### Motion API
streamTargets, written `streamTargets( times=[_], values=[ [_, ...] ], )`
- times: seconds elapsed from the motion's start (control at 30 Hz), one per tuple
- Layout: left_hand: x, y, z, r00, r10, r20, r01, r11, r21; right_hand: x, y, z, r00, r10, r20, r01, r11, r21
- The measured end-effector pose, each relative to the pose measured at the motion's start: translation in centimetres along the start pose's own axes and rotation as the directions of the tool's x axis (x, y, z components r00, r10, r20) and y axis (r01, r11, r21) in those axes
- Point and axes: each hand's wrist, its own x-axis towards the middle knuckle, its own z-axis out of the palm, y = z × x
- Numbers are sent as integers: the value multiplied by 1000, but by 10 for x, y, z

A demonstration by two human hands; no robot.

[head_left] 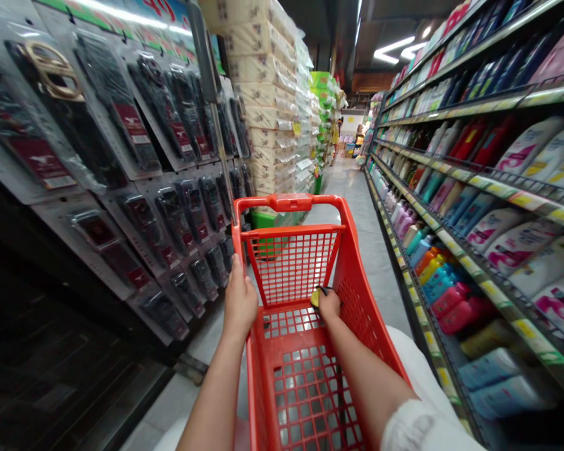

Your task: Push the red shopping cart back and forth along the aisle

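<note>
A red plastic shopping cart (357,269) with grid walls and floor stands in front of me. My left hand (241,297) is closed on the cart's left rim, its thumb and fingers against the red plastic. Inside the basket, near the right wall, my right hand (329,305) is closed around a small black and yellow item (315,299). Most of that item is hidden by the fingers, so I cannot make out what it is.
Packaged belts (136,125) hang on a rack at the left. Stacked beige packs (267,94) rise beyond it. Shelves (479,181) of bottles line the right side. Grey tiled floor (345,181) runs down the aisle between them.
</note>
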Motion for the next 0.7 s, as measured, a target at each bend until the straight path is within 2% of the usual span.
streamTargets(
  times=[0.07, 0.13, 0.2, 0.27, 0.3, 0.33, 0.4, 0.47, 0.53, 0.6, 0.7],
  values=[
    [1, -2, 1, 1000, 8, -12, -8, 1000, -16, 18, -27, -11, 996, -2, -93, 9, 997, 80],
    [1, -4, 2, 1000, 16, -20, -16, 999, -33, 35, -62, -28, 970, -47, -239, 96, 975, 200],
    [1, -6, 3, 1000, 15, -22, -16, 999, -45, 48, -92, -47, 871, -139, -470, 339, 863, 373],
    [1, -7, 3, 1000, 12, -22, -13, 998, -64, 53, -109, -63, 795, -251, -553, 510, 770, 384],
    [0, -7, 3, 1000, 10, -23, -12, 997, -75, 53, -111, -67, 790, -282, -545, 530, 762, 373],
    [0, -7, 3, 1000, 8, -23, -10, 996, -85, 50, -108, -68, 811, -287, -510, 505, 784, 362],
    [-1, -7, 3, 1000, 2, -25, -5, 996, -94, 38, -94, -60, 892, -219, -395, 368, 860, 354],
    [-2, -7, 3, 1000, 2, -30, -5, 995, -100, 20, -77, -40, 956, -107, -273, 202, 916, 347],
    [-3, -7, 4, 999, 5, -40, -9, 993, -114, -1, -67, -11, 984, -36, -174, 91, 945, 315],
    [-3, -8, 4, 999, 3, -45, -8, 992, -124, -25, -72, 19, 994, -58, -92, 80, 965, 251],
    [-3, -7, 3, 999, -7, -42, 3, 994, -109, -55, -97, 52, 970, -237, 46, 225, 958, 177]
  ],
)
